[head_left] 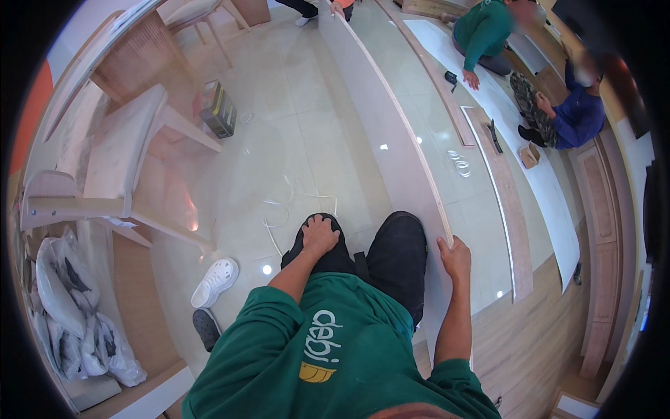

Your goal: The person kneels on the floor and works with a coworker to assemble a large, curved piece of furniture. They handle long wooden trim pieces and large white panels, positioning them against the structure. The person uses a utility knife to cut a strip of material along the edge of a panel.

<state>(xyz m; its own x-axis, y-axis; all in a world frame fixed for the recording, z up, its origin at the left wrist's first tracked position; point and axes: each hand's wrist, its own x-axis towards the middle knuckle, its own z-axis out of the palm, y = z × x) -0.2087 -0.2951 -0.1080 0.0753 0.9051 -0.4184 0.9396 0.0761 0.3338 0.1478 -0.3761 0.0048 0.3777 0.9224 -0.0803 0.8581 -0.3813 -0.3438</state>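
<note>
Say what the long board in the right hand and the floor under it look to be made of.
Long board: likely laminated plywood, with a matt pale face and a tan edge at the right hand. Floor: probably glazed tile, glossy cream with lamp reflections and faint joints.

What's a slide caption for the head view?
Right hand grips the end of a long white panel; left hand rests on the knee.

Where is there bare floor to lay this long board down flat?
Bare tiles lie left of the long board, between it and the wooden chair, past the loose white cords. Right is crowded: floor panels, tape rolls and two kneeling people.
</note>
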